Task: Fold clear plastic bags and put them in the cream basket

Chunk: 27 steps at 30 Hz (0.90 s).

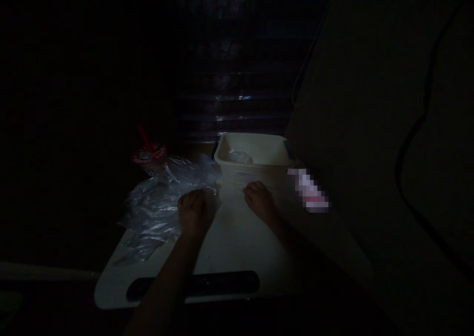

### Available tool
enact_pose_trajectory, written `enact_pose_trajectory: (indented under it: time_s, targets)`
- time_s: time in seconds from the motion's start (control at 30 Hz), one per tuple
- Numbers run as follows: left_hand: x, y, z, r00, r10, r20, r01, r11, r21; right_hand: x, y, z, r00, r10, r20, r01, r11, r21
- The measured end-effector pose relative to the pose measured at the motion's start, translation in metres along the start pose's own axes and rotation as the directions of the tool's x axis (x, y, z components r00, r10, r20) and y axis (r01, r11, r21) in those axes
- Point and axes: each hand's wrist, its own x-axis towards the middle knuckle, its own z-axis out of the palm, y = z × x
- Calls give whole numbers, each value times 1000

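The scene is very dark. My left hand (192,210) is curled closed at the right side of a heap of clear plastic bags (159,210); the plastic shows on both sides of it, and what its fingers hold is hidden. Across a short gap, my right hand (259,201) is closed, fingers bent inward, just in front of a pale plastic bin (255,170). Whether something thin lies in its fingertips is too dim to see. Inside the bin, toward its left, lies a small crumpled clear plastic piece (240,156).
A white table (229,242) has a dark slot-like strip (222,283) along its near edge. Behind the bags stands a cup with a red lid (150,153) and straw. A blurred-out pinkish object (311,193) lies right of the bin. A dark cable (400,163) hangs at right.
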Motion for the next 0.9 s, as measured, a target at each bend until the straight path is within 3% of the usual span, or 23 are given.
enact_pose_trajectory:
  time_s: [0.3, 0.47, 0.63, 0.77, 0.9]
  targets:
    - [-1, 12, -4, 971, 234, -54, -239, 962, -132, 0, -35, -1, 983, -183, -22, 183, 957, 223]
    - [-4, 13, -7, 957, 271, -99, -285, 941, -182, 12, -55, 4, 978, -173, -113, 201, 926, 319]
    - [-5, 14, -10, 957, 245, -158, -273, 941, -199, 20, -55, 2, 966, -152, -211, 225, 896, 384]
    - [-6, 12, -12, 961, 178, -212, -218, 959, -183, 18, -50, -11, 962, -69, -264, 156, 933, 323]
    - [-3, 13, -21, 966, 114, -231, -159, 969, -189, 13, -46, -28, 970, -6, -243, 63, 972, 227]
